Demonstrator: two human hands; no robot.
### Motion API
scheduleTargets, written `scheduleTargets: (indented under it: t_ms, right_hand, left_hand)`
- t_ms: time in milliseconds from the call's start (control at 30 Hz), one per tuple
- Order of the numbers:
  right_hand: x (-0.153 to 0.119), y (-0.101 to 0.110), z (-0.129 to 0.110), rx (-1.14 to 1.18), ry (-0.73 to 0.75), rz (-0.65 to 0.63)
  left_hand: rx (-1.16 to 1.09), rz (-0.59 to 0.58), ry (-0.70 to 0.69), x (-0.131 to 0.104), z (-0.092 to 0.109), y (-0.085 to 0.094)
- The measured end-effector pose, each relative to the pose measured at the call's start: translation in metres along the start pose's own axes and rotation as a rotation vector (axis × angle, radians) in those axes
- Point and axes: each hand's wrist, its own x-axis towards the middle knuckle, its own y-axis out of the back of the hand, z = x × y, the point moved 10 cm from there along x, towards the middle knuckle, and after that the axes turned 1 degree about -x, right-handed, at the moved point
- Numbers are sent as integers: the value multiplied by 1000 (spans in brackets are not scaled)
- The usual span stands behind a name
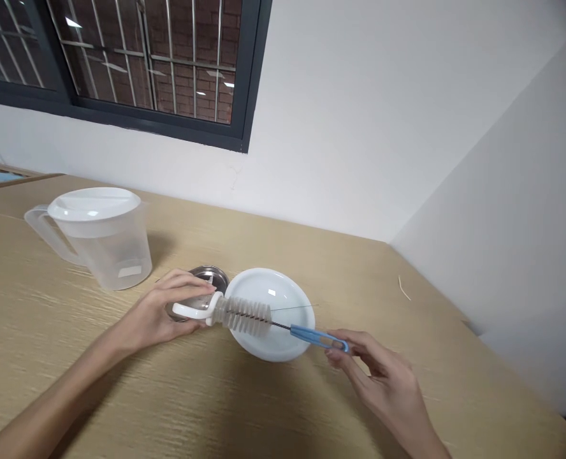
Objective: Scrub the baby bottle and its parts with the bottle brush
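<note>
A clear bottle with a white collar and loop handle (193, 312) lies sideways in my left hand (166, 308), its mouth facing right. My fingers close around its body and hide most of it. At the mouth is a bottle brush (249, 317) with pale bristles, its tip inside the neck and most of the bristles outside. My right hand (383, 376) pinches the end of the brush's blue handle between thumb and fingers. Below the brush stands a white bowl (264, 278). Behind my left hand is a shiny metal dish (218, 275), partly covered.
A translucent lidded pitcher (113, 248) stands on the wooden table (192, 408) at the left. A thin pale strip (404, 288) lies at the right. A white wall (321, 127) and a barred window (153, 64) bound the table's far side.
</note>
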Motion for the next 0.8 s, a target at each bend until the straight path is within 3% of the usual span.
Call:
scheduleTargets:
  t_ms: [233,500,600,700,800]
  right_hand:
    - [-6,-19,12,147,-170,-117]
    - [-11,-27,23,20,-252,-182]
    - [-3,-16,11,-70,-141,-100]
    - [3,0,-17,-145,108,22]
    - [4,2,-36,-143,269,11]
  left_hand:
    - [13,37,-33,-2,2,3]
    - [1,10,-73,-4,6,1]
    - [11,8,-54,-4,3,1]
    - [21,-1,-18,-3,-3,1]
    - [20,-12,-4,-2,-5,0]
